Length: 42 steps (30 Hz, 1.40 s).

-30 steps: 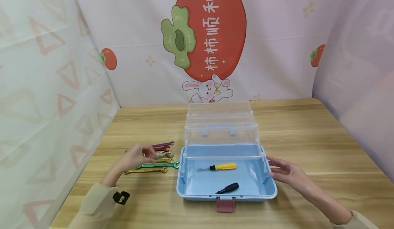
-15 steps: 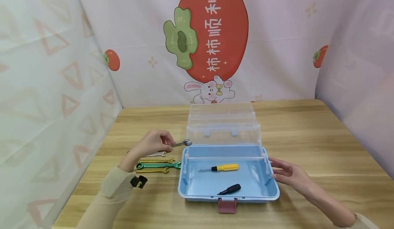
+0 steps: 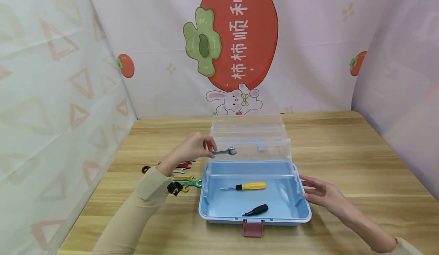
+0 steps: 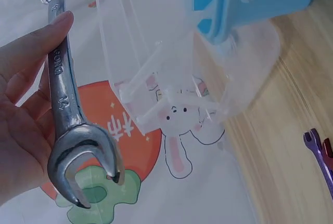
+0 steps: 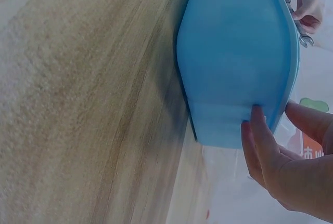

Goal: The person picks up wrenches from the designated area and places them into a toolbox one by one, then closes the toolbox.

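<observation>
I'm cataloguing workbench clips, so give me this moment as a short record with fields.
Left hand: holds a silver wrench, raised off the table
Right hand: touches the right side of the blue toolbox
Toolbox state: open, pink latch at the front
Inside toolbox: yellow-handled screwdriver, black-handled screwdriver
Left of toolbox: several wrenches, including a green wrench and a red wrench

I have L grip (image 3: 202,146) up, approx. 7 o'clock of head-cam ctr, pinching; L forearm (image 3: 137,209) aims 1–2 o'clock. R grip (image 3: 320,194) at 4 o'clock, fingers (image 5: 265,141) relaxed, thumb (image 5: 312,122) apart; R forearm (image 3: 363,226) aims 10 o'clock.
</observation>
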Each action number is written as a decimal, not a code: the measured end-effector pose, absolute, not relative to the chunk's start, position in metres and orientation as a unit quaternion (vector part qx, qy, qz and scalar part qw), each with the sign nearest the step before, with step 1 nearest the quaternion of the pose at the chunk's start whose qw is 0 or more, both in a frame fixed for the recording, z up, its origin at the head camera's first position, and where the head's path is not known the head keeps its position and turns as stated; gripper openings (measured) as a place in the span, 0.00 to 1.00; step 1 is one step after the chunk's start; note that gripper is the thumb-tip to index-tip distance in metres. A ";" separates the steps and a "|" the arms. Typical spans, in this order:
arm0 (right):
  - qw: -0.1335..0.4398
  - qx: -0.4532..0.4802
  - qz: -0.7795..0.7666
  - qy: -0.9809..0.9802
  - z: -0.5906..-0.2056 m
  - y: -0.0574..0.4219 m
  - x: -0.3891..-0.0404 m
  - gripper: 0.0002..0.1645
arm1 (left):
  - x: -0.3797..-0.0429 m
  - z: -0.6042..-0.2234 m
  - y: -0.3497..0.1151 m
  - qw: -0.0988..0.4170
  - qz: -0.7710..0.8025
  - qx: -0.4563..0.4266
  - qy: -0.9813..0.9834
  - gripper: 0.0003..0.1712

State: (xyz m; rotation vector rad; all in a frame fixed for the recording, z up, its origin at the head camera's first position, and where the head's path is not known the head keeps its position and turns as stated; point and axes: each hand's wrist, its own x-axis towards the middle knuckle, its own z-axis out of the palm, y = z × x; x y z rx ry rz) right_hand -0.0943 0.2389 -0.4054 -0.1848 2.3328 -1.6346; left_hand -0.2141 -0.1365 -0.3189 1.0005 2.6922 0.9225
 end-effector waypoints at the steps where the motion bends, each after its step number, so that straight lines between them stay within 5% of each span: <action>1: 0.143 -0.066 -0.567 0.809 -0.405 0.239 -0.094 0.38 | -0.215 -0.318 -0.132 0.063 0.302 0.334 0.891 0.06; 42: 0.142 -0.063 -0.570 0.807 -0.405 0.239 -0.095 0.38 | -0.218 -0.330 -0.031 0.091 0.181 0.390 0.898 0.05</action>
